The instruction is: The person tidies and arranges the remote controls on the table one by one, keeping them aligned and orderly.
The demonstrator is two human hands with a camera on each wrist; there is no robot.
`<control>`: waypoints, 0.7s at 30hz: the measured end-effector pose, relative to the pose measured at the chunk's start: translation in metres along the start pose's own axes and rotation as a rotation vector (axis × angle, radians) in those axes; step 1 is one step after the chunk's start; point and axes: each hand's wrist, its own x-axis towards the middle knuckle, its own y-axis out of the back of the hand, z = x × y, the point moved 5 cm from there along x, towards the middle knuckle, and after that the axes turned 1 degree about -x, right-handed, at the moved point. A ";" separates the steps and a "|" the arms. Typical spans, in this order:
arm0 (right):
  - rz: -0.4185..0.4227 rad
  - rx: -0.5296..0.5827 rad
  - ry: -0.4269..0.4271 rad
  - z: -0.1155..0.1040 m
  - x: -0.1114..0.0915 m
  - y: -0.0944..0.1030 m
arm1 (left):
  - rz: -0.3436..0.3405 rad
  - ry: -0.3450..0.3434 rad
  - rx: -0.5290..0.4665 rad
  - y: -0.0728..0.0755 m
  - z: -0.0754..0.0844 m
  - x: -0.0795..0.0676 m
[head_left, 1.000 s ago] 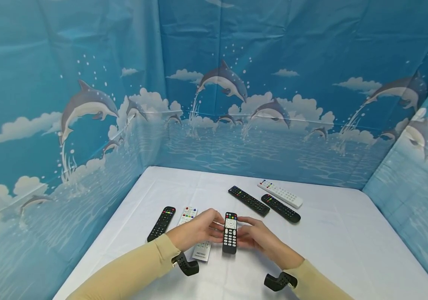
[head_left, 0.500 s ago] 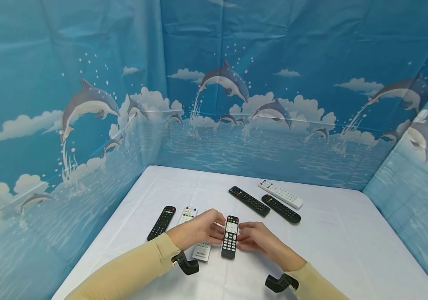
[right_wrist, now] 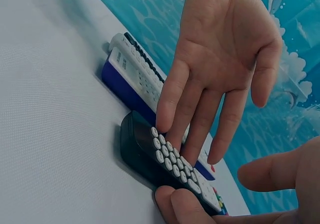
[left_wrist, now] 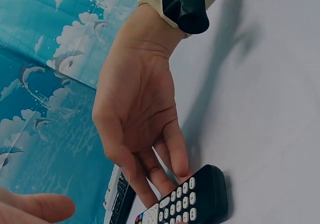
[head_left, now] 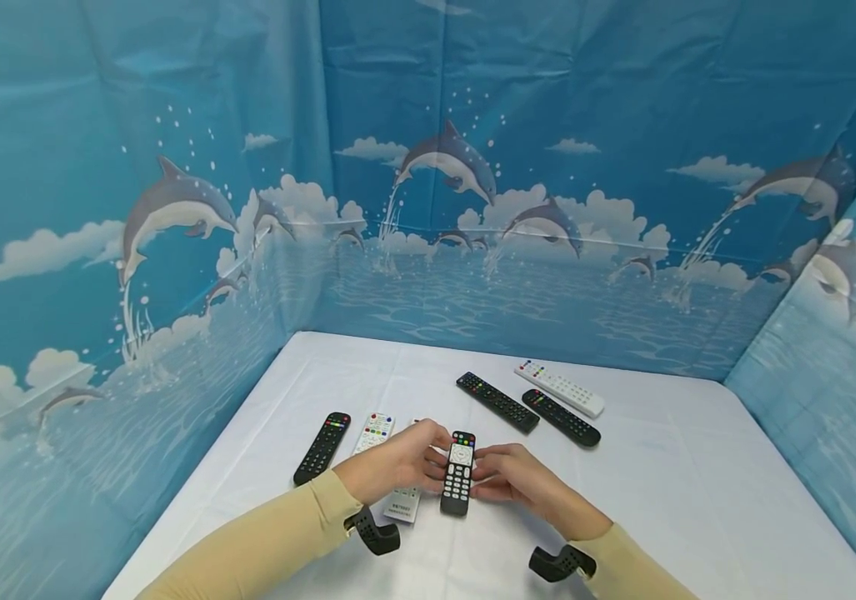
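Observation:
A small black remote control (head_left: 458, 473) with white keys and coloured top buttons lies face up on the white table, its far end pointing away from me. My left hand (head_left: 407, 457) is along its left side, fingers straight and fingertips right at the edge. Opposite, my right hand (head_left: 525, 483) has loosely extended fingers by the right edge. In the right wrist view the left hand (right_wrist: 215, 58) shows its palm, and fingertips of the right hand (right_wrist: 187, 204) meet the near side of the remote. A silver-white remote (head_left: 402, 504) lies partly hidden beneath my left hand.
Left of my hands lie another white remote (head_left: 375, 429) and a black remote (head_left: 322, 448). Farther back on the right are a long black remote (head_left: 498, 402), a rounded black remote (head_left: 563, 417) and a white remote (head_left: 561, 387). Dolphin-print curtains (head_left: 473, 292) enclose the table (head_left: 668, 500).
The small black remote has come slightly toward me and tilted a little, its near end shifting left. Both hands stay on either side, nearly in place. The other remotes have not moved.

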 end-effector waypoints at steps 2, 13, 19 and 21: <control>0.001 0.001 0.005 0.000 0.000 0.000 | 0.004 -0.003 -0.010 0.000 0.000 -0.001; 0.003 -0.007 0.010 0.001 0.003 -0.001 | 0.000 -0.020 -0.045 0.001 -0.001 -0.002; 0.017 -0.006 0.011 0.001 0.001 -0.002 | 0.003 -0.030 -0.051 0.001 0.000 -0.003; 0.020 -0.002 0.009 0.002 0.001 -0.003 | 0.001 -0.030 -0.050 0.001 0.000 -0.003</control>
